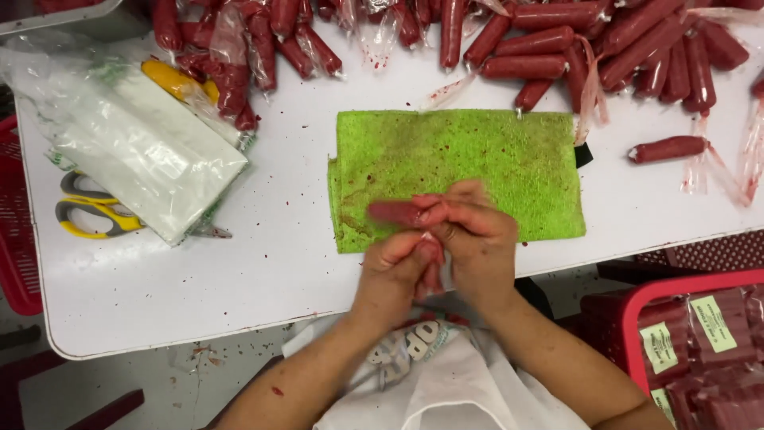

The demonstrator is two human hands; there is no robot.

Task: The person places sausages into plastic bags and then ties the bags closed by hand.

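My right hand [476,231] grips a small red sausage-shaped roll [391,212] that sticks out to the left over a folded green towel [477,155]. My left hand [398,267] is bunched just below it, fingers pinching the roll's clear wrapper end. Both hands are stained red and press together at the near edge of the white table [263,263]. Several wrapped red rolls [557,48] lie heaped along the far side.
A stack of clear plastic bags [135,143] lies at left, with yellow-handled scissors [91,209] beside it. One lone red roll [667,148] rests right of the towel. A red basket [637,306] with packed labelled bundles stands at lower right.
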